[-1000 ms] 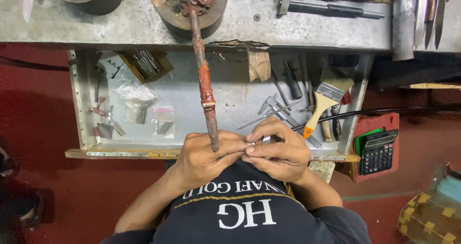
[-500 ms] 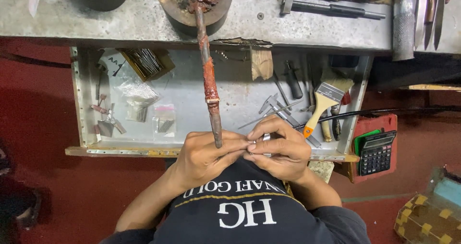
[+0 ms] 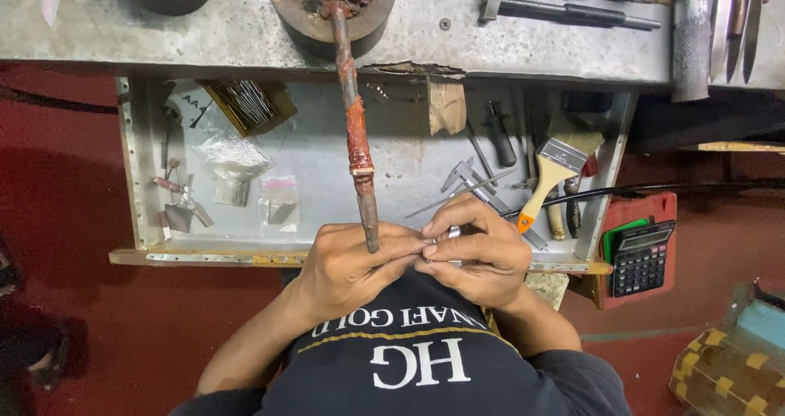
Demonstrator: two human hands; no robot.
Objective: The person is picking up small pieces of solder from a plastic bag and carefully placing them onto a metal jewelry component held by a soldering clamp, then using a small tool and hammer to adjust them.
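**Small Metal Piece Held Between Both Hands Over the Open Bench Drawer**

A small metal piece (image 3: 431, 248) is pinched between the fingertips of both hands, just above the front edge of the drawer (image 3: 372, 170). The left hand (image 3: 352, 269) is closed, thumb and forefinger pressed onto the piece from the left. The right hand (image 3: 478, 248) is closed likewise, its fingers curled over and gripping the same piece from the right. The piece is too small for its shape to be told.

The hands are kept close to the body and over the drawer, presumably so that anything dropped is caught by the tray and not lost to the red floor (image 3: 65, 220).

A long stick (image 3: 353, 125), coated in reddish-brown material, is propped from a round dish (image 3: 327, 11) on the benchtop (image 3: 204, 40) and slopes down toward the hands; its lower end lies across the left hand's knuckles. Whether it is held cannot be told.

Within the drawer, tools are laid within reach of the right hand: a paintbrush with an orange handle (image 3: 552, 170), a caliper (image 3: 474, 187) and a dark-handled tool (image 3: 500, 134). Small plastic bags (image 3: 249, 191) and an open box of thin rods (image 3: 245, 105) are kept on the left side. A calculator (image 3: 642, 256) rests on a red tray just beside the drawer, to the right.
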